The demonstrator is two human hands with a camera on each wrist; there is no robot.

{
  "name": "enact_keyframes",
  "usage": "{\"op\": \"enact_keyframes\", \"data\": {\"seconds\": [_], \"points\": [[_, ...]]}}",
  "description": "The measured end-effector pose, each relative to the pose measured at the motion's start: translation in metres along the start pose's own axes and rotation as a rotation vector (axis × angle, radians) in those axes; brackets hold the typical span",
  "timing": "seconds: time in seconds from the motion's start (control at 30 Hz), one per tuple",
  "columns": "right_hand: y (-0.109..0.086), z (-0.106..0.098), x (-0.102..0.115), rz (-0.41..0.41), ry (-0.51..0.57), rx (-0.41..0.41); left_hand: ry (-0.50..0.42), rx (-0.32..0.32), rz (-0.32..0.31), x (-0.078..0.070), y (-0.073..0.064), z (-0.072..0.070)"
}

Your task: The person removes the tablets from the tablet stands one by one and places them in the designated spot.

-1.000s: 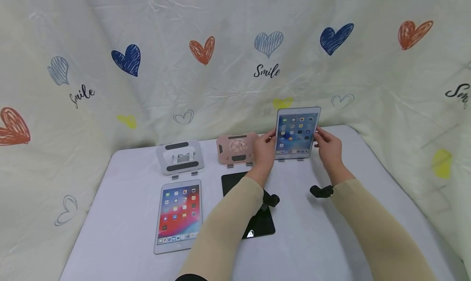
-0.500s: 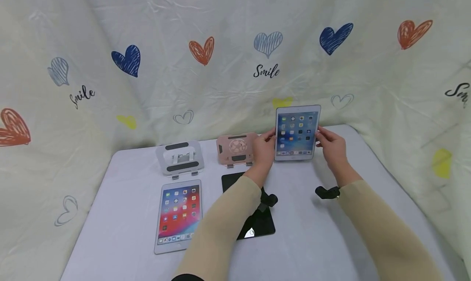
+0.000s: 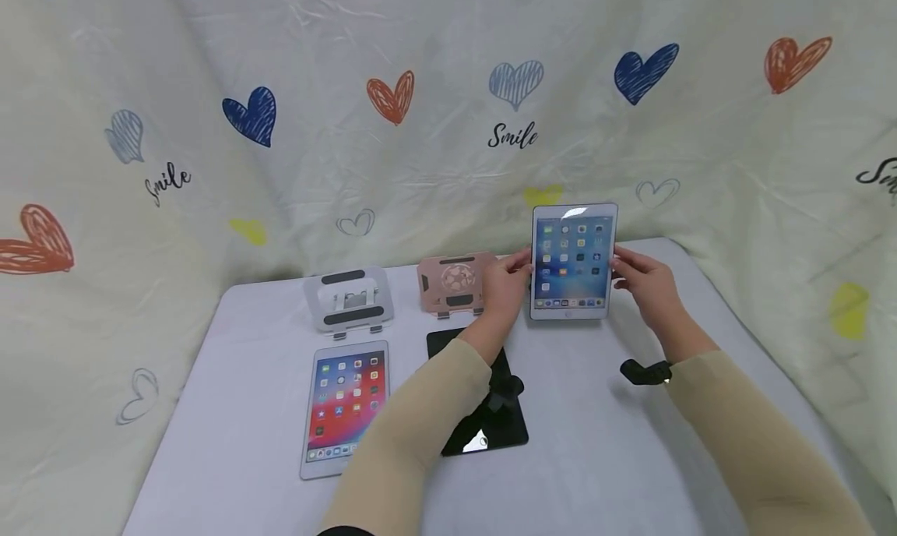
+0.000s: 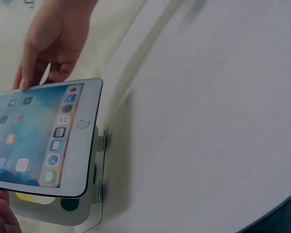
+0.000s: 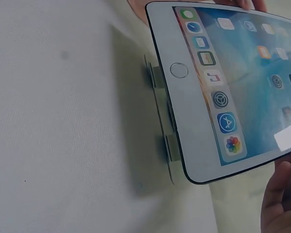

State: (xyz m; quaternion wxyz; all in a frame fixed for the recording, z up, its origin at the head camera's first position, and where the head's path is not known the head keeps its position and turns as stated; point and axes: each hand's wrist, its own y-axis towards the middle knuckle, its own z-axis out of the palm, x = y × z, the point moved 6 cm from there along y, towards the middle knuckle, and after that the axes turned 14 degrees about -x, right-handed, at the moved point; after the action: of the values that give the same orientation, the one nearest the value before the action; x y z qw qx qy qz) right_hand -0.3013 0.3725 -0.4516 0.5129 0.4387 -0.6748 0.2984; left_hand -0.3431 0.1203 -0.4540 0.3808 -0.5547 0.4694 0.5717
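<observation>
Both hands hold a white-framed tablet (image 3: 573, 259) by its side edges, lit screen facing me, at the right rear of the table. The left hand (image 3: 503, 290) pinches the tablet's left edge. On the opposite edge, the right hand (image 3: 652, 287) grips with thumb and fingers. Behind the tablet is a grey stand (image 4: 82, 213), partly visible in the left wrist view. Its lower lip and small clips (image 5: 172, 148) appear in the right wrist view, with the tablet apart from them. The tablet hides most of this stand in the head view.
A grey-white stand (image 3: 350, 301) and a pink stand (image 3: 455, 284) stand along the rear edge. A white tablet (image 3: 343, 400) with a red-blue screen lies flat at left. A black tablet (image 3: 508, 427) lies partly under the left forearm. A heart-printed curtain (image 3: 434, 170) hangs behind.
The held tablet has moved off the stand's lip, forward toward me, with both hands on it. The stand's clips, visible below it a second ago, are now covered in the head view.
</observation>
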Motion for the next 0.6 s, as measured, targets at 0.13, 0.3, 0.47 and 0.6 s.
{"op": "enact_keyframes", "data": {"seconds": [0.13, 0.3, 0.47, 0.6], "points": [[-0.004, -0.003, 0.000, 0.016, -0.043, 0.036, 0.020, 0.017, -0.019, 0.002, -0.002, -0.003], [-0.008, -0.006, -0.001, 0.016, -0.050, 0.065, 0.003, 0.053, -0.063, 0.003, -0.009, -0.007], [-0.012, -0.010, -0.001, 0.006, -0.034, 0.092, -0.032, 0.075, -0.122, 0.005, -0.017, -0.010], [-0.017, -0.011, -0.005, 0.015, -0.080, 0.122, -0.055, 0.107, -0.167, 0.011, -0.024, -0.013]]}}
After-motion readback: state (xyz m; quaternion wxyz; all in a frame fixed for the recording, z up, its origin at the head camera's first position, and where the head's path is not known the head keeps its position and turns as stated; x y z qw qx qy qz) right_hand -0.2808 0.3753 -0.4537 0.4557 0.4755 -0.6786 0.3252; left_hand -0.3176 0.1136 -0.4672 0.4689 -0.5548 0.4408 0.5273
